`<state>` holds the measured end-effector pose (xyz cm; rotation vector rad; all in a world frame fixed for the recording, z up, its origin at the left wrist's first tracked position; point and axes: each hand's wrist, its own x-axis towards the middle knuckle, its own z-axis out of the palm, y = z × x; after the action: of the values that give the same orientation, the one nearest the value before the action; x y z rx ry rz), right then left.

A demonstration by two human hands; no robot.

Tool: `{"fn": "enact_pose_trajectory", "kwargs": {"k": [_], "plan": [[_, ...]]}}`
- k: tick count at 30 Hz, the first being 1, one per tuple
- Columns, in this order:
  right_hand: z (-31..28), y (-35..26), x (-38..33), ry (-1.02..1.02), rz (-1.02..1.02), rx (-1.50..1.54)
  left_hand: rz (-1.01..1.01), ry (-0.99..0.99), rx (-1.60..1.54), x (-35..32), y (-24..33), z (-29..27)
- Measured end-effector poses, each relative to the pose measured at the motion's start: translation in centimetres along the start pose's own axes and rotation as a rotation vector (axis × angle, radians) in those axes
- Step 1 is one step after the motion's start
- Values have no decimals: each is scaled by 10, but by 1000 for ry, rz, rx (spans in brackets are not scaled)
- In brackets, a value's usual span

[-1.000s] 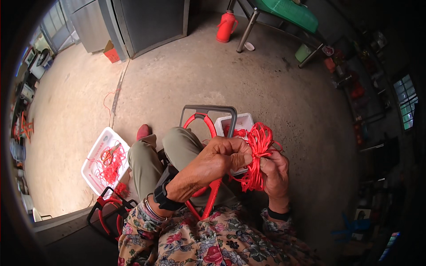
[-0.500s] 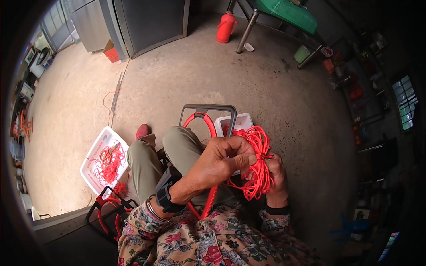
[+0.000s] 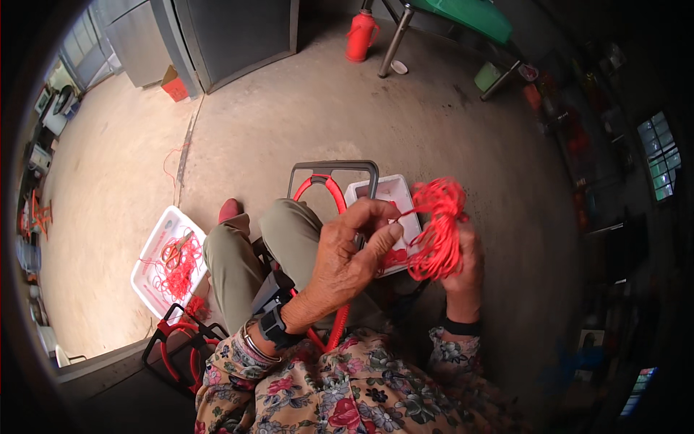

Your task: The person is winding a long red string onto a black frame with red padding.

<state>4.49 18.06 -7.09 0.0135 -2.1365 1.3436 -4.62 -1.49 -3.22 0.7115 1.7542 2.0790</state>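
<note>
A looped bundle of red cord [image 3: 436, 239] hangs in front of me on the right, slightly blurred. My right hand [image 3: 464, 269] is closed around its far side, with most of its fingers hidden behind the loops. My left hand [image 3: 358, 246] pinches a thin red strand between thumb and forefinger, and the strand runs taut to the bundle's upper part. Beneath the hands, a white plastic box [image 3: 356, 189] contains red pieces. Close to my left hand rises a black frame [image 3: 336, 166] fitted with a curved red tube [image 3: 334, 189].
On the left, a white tray [image 3: 150, 254] bears tangled red cord [image 3: 176, 281] and scissors [image 3: 173, 253]. A second black-and-red frame [image 3: 168, 347] lies nearby. Farther off stand a red thermos [image 3: 359, 37], a green-topped table [image 3: 470, 18] and a small red carton [image 3: 173, 85].
My left hand has moved away from the bundle, drawing a strand out leftward. My right hand has shifted the bundle up and slightly right.
</note>
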Motion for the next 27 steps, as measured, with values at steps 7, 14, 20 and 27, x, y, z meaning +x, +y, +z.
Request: {"fn": "enact_pose_trajectory", "kwargs": {"k": [7,14,20,27], "plan": [[-89,3,15,424,325,834,207,-259,351,-16,-17,13],[-128,5,11,564,225,704,157,-268,480,-25,-19,19],[-109,23,10,666,249,456,-36,-281,243,-28,-16,13],[-107,43,2,623,312,704,13,-423,261,-28,-12,2]]}}
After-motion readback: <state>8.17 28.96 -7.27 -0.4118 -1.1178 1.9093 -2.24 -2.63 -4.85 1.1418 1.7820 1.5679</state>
